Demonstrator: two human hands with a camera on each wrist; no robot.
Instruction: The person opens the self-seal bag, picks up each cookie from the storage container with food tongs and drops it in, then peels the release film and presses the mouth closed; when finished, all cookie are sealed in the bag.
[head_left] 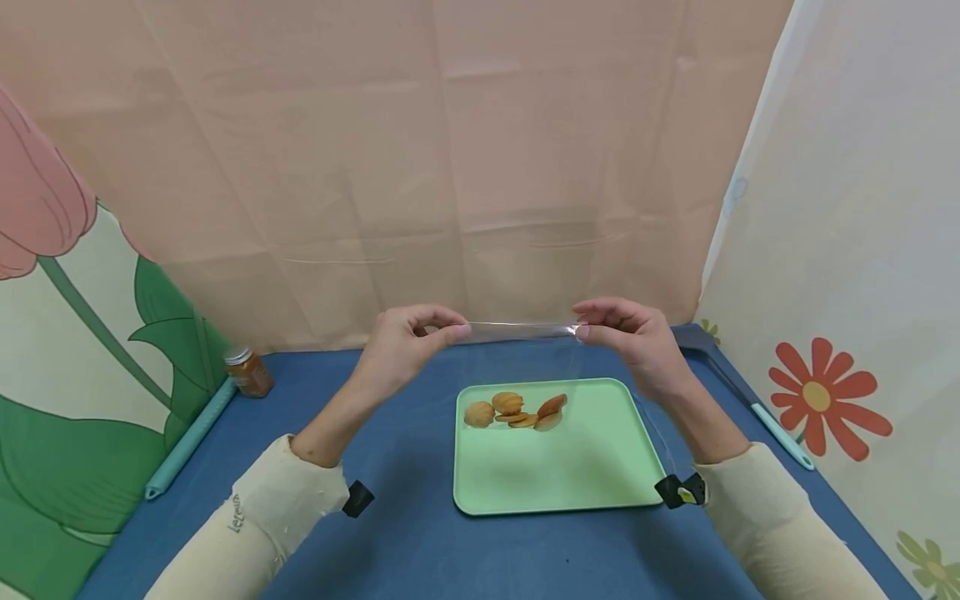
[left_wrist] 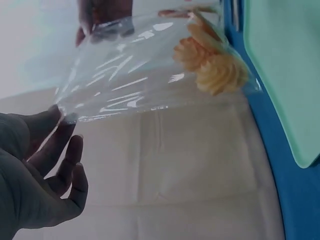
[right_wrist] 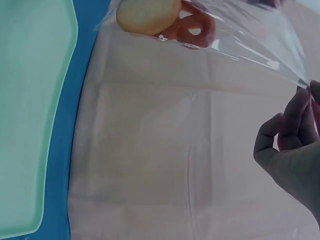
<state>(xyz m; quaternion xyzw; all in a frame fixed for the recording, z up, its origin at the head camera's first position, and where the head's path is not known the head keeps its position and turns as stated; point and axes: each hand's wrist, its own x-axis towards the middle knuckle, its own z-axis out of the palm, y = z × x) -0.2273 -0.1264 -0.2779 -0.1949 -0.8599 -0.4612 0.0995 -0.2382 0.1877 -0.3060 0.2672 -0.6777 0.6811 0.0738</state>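
Observation:
A clear plastic bag [left_wrist: 125,75] is stretched between both hands above the table. My left hand [head_left: 411,342] pinches one top corner between thumb and forefinger, its other fingers loosely bent in the left wrist view. The opposite corner is pinched by my right hand [head_left: 630,337]. Several cookies [head_left: 507,403] lie together at the bottom of the bag; the left wrist view shows a swirled cookie [left_wrist: 222,74], the right wrist view a round one [right_wrist: 148,15] beside a pretzel-shaped one [right_wrist: 197,30]. In the head view they overlap the back part of a light green tray [head_left: 555,475].
A jar with a silver lid [head_left: 249,372] stands at the back left, near a rolled teal item [head_left: 191,437]. Along the right edge lies a spatula [head_left: 780,435] with a pale handle. A blue cloth [head_left: 405,533] covers the table, and a beige sheet [head_left: 450,167] hangs behind it.

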